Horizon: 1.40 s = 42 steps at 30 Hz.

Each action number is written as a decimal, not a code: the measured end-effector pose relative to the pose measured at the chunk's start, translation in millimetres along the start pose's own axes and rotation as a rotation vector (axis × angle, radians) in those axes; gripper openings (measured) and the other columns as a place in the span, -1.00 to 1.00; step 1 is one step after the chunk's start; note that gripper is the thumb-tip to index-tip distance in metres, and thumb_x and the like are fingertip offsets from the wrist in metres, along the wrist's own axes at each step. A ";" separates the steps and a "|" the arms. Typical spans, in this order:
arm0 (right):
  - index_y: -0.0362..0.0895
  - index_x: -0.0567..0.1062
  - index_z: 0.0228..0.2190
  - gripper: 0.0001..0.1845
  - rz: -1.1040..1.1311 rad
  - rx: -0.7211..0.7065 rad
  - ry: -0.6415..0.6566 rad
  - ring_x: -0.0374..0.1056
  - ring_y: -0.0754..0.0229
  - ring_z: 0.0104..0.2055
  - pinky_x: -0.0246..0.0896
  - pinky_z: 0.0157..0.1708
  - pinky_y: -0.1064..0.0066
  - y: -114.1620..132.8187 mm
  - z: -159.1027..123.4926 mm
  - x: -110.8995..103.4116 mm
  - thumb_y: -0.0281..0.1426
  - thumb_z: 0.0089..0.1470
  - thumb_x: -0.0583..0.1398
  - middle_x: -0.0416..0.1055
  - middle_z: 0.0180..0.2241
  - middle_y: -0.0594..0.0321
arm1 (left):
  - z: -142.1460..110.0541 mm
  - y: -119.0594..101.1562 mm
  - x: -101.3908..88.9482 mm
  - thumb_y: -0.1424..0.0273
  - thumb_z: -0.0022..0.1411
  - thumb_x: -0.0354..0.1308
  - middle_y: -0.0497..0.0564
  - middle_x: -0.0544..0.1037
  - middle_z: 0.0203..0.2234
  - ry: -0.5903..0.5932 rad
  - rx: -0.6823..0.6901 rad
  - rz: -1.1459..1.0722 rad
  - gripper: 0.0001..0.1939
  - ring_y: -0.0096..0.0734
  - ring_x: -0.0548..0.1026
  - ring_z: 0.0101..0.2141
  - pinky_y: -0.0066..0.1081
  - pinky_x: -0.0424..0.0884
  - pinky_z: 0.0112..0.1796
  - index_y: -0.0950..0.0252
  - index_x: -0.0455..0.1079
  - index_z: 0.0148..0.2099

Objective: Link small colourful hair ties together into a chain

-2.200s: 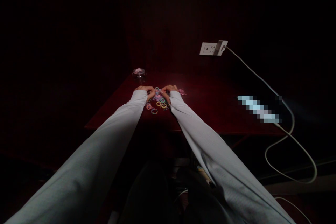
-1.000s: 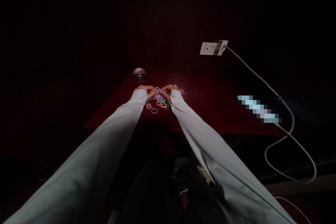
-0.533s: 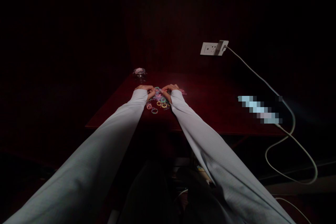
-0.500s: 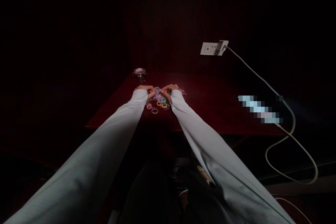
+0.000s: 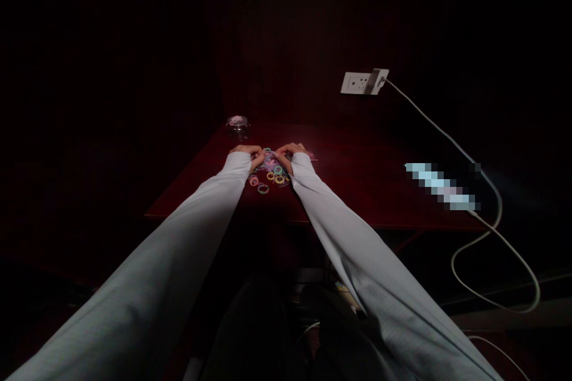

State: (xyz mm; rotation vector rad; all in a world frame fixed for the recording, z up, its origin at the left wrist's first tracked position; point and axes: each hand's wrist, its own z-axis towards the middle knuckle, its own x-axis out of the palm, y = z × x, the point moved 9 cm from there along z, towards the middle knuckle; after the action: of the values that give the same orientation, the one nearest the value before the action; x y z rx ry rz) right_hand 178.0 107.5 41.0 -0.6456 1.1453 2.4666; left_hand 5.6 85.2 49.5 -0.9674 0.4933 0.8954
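Small coloured hair ties (image 5: 279, 171) lie in a loose heap on the dark red table (image 5: 348, 184), some as neat rings and others as a purple and pink tangle. From the left, my left hand (image 5: 250, 153) reaches in with curled fingers, its tips pinched at the tangle's edge. Opposite it, my right hand (image 5: 289, 153) is bent the same way, thumb and fingers closed on the tangle's right side. Purple and pink ties show between both sets of fingertips. Exactly which ties are gripped is too small to see. A green ring (image 5: 263, 189) lies nearest me.
A clear lidded jar (image 5: 238, 125) with something pinkish stands at the table's back left. A wall socket (image 5: 357, 83) holds a white charger, whose cable (image 5: 447, 134) loops down to a blurred-out bright device (image 5: 440, 186) at the right. Surroundings are very dark.
Almost nothing differs. Both hands stay at the heap, with only a slight shift of the fingers.
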 end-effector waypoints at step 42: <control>-0.05 0.62 -0.39 -0.74 0.018 0.010 0.108 0.36 0.13 -0.19 0.20 0.04 0.24 0.6 2.5 13.2 -0.16 0.24 0.36 0.55 -0.33 0.27 | 4.2 9.2 15.0 0.06 0.29 0.10 -0.05 0.43 -0.61 0.045 0.114 -0.049 -0.58 -0.41 0.28 -0.51 -0.40 0.16 -0.43 0.24 0.53 -0.43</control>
State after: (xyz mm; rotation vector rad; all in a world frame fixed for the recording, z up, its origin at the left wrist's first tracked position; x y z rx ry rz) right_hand 166.0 110.6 35.8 -0.7767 1.2075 2.4652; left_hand 6.3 97.6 36.5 -0.8933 0.5509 0.7944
